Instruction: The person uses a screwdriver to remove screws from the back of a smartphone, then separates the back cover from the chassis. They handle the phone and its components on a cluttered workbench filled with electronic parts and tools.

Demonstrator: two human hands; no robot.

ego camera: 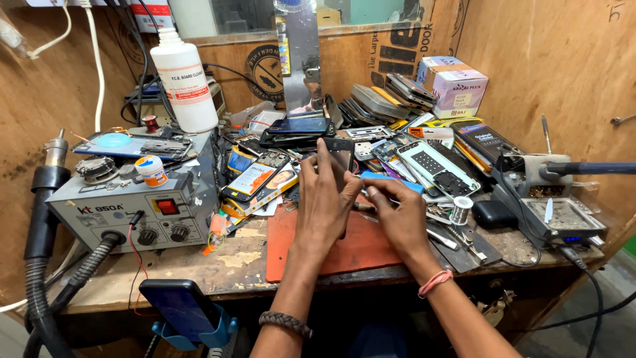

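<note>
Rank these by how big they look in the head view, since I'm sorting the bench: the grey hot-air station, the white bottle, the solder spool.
1. Grey hot-air station, largest.
2. White bottle.
3. Solder spool, smallest by far.
The station also sits nearer the camera than the bottle, which adds to its look.

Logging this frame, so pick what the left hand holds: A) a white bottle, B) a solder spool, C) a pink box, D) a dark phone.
D: the left hand grips a dark phone upright over the red mat, while the right hand works at its edge; the white bottle, solder spool and pink box stand untouched.
</note>
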